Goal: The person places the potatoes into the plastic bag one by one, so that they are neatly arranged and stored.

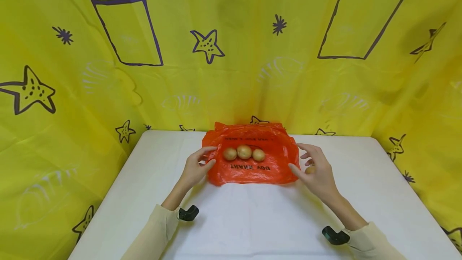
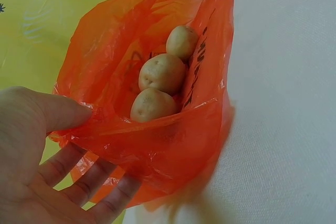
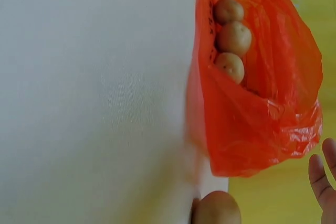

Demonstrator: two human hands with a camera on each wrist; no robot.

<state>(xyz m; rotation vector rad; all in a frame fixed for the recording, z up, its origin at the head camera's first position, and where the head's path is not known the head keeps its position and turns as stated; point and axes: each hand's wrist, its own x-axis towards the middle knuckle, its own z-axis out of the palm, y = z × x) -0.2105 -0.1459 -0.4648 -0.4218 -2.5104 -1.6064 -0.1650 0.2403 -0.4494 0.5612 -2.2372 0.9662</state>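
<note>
An orange-red plastic bag [image 1: 249, 175] lies with its mouth spread, and three potatoes [image 1: 244, 152] rest in a row inside it. At the bag's left side, my left hand [image 1: 193, 170] holds the rim; in the left wrist view the left thumb is over the plastic [image 2: 168, 150] and the fingers are under it. My right hand [image 1: 319, 175] is beside the bag's right edge, fingers apart and slightly bent, gripping nothing. Another potato [image 1: 310, 169] shows between the right thumb and fingers, outside the bag; a rounded brown potato [image 3: 218, 209] appears low in the right wrist view.
The bag is near the far edge of a white table [image 1: 249, 220]. Behind and at both sides hangs a yellow curtain [image 1: 245, 83] with drawn stars and frames. Dark devices [image 1: 188, 213] are worn at both wrists.
</note>
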